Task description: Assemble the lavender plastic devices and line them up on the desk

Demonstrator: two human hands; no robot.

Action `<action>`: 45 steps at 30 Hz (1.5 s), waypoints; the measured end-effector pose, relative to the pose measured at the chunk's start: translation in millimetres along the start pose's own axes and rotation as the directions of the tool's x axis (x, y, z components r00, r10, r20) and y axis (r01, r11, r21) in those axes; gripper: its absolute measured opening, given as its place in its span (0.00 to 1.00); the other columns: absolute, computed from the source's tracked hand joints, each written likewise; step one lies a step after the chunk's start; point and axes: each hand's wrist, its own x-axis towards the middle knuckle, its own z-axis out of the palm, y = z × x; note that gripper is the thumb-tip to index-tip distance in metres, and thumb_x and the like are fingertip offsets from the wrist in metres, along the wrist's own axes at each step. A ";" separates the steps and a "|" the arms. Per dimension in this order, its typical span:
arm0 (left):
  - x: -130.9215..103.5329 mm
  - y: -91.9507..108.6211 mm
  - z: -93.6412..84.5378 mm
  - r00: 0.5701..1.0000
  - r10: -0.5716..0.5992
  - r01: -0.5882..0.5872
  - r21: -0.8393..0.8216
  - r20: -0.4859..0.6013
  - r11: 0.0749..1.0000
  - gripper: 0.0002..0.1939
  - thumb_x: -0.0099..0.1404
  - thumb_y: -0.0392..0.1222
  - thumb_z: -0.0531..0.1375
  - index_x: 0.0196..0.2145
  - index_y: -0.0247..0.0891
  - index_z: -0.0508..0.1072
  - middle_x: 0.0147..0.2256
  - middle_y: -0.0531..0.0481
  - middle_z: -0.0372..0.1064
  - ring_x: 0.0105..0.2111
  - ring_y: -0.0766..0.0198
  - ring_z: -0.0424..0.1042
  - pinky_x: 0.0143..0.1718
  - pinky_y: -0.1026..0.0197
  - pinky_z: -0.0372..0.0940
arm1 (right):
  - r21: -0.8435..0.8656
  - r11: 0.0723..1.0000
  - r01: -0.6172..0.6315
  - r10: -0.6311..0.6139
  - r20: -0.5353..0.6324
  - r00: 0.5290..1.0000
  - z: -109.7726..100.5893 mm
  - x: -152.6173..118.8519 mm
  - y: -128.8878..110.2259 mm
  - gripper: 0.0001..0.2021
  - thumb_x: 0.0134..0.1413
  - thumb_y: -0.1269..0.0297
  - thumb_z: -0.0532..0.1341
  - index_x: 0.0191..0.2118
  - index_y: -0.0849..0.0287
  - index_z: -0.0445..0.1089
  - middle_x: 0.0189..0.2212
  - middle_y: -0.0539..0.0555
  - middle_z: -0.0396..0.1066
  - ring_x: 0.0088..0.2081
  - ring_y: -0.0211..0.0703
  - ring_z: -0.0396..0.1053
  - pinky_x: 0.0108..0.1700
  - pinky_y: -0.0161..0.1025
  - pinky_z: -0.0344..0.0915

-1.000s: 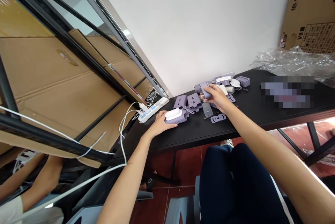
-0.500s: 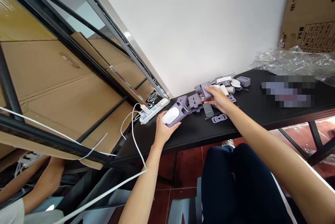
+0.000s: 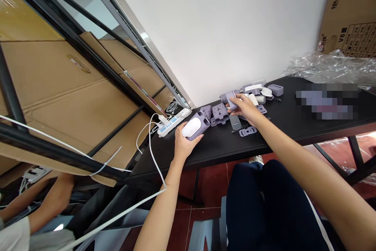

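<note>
My left hand (image 3: pixel 185 144) is wrapped around a purple plastic housing (image 3: pixel 202 122) with a white oval pad (image 3: pixel 191 127) on its near side. It is held over the left part of the black table. Between the fingers and thumb of my right hand (image 3: pixel 245 108) is a small purple plastic piece (image 3: pixel 232 101), partly covered by the fingers. Just left of that hand lies a purple frame with openings (image 3: pixel 219 113). Below it are a grey flat piece (image 3: pixel 235 122) and a purple slotted plate (image 3: pixel 247 131).
White brush-like parts (image 3: pixel 254 87) and a purple tray-shaped part (image 3: pixel 275 89) are heaped near the wall. A power strip (image 3: pixel 174 122) with white cables borders the table's left end. Crumpled clear plastic (image 3: pixel 326 67) and a cardboard box (image 3: pixel 352 12) stand right. Another person's arm (image 3: pixel 54 196) shows lower left.
The purple piece in my right hand now shows a narrower side, and a purple part behind it is more exposed. The housing in my left hand has tilted slightly. The view has shifted a little.
</note>
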 end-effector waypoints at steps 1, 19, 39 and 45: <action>-0.1 0.5 -0.3 1.000 0.006 -0.006 0.008 -0.010 1.000 0.41 0.54 0.51 0.74 0.61 0.40 0.64 0.56 0.37 0.68 0.59 0.46 0.68 0.60 0.42 0.65 | -0.005 1.000 -0.002 0.002 -0.006 1.000 -0.2 0.5 0.5 0.12 0.64 0.57 0.63 0.48 0.55 0.64 0.38 0.54 0.79 0.31 0.38 0.78 0.31 0.32 0.75; 2.2 11.2 -2.4 0.996 0.079 -0.084 0.129 0.043 0.988 0.43 0.54 0.54 0.73 0.62 0.39 0.63 0.56 0.36 0.68 0.58 0.42 0.68 0.59 0.41 0.66 | -0.151 0.988 0.041 -0.023 0.117 0.993 7.0 -3.2 4.7 0.17 0.61 0.56 0.66 0.51 0.54 0.64 0.40 0.53 0.79 0.36 0.43 0.79 0.32 0.35 0.76; 5.7 7.1 0.6 0.995 0.098 -0.095 0.123 -0.011 0.988 0.43 0.56 0.54 0.73 0.63 0.40 0.62 0.57 0.35 0.68 0.58 0.42 0.67 0.60 0.40 0.63 | -0.158 0.984 0.081 -0.049 0.199 0.979 75.2 -3.4 41.3 0.29 0.59 0.51 0.65 0.64 0.51 0.61 0.54 0.57 0.71 0.48 0.45 0.73 0.32 0.33 0.76; 5.1 6.0 1.4 0.991 0.133 -0.130 0.143 -0.012 0.981 0.43 0.57 0.55 0.72 0.64 0.40 0.61 0.56 0.35 0.67 0.58 0.42 0.67 0.59 0.41 0.64 | -0.242 0.962 0.127 -0.076 0.209 0.975 76.8 -6.9 44.2 0.39 0.54 0.54 0.67 0.69 0.54 0.55 0.61 0.60 0.65 0.50 0.47 0.72 0.34 0.35 0.77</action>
